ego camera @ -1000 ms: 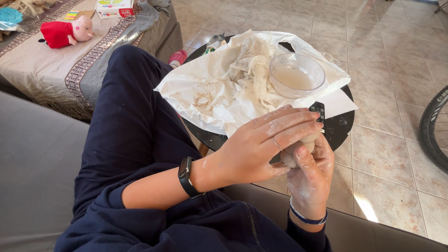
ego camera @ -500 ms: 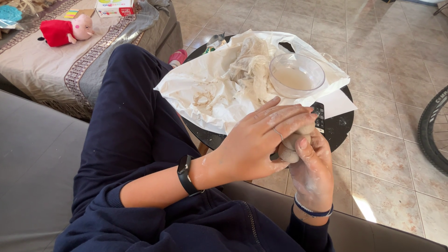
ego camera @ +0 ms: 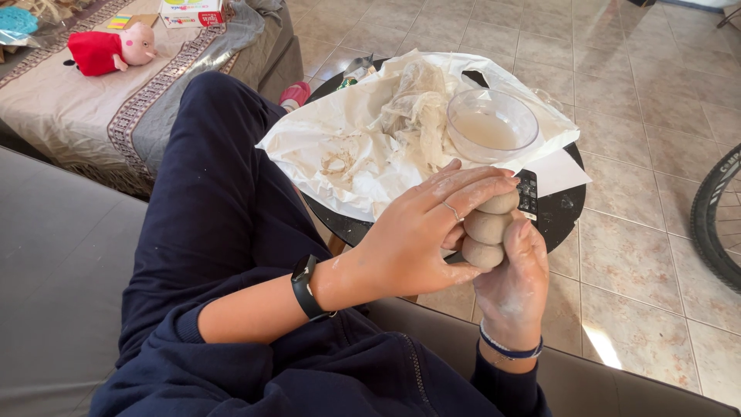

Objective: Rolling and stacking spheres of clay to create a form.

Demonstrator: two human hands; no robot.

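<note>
A grey-brown clay piece (ego camera: pixel 488 228), shaped like three stacked lumps, stands upright between both hands above my lap. My right hand (ego camera: pixel 513 287), dusted with clay and wearing a blue bracelet, cups it from below and behind. My left hand (ego camera: pixel 421 232), with a ring and a black wristwatch, wraps over it from the left; the fingers lie stretched across the top lump and the thumb presses under the bottom one. Just beyond the hands is a round black table (ego camera: pixel 562 218).
On the table lie crumpled white paper and plastic (ego camera: pixel 347 147), a clear bowl of cloudy water (ego camera: pixel 492 123) and a black remote (ego camera: pixel 527 193). A bicycle wheel (ego camera: pixel 714 224) stands on the tiled floor at right. A plush toy (ego camera: pixel 108 50) lies on a covered bed at top left.
The left hand has shifted and its fingers have stretched out, so the three clay lumps, mostly covered a second ago, now show. Both hands have risen slightly.
</note>
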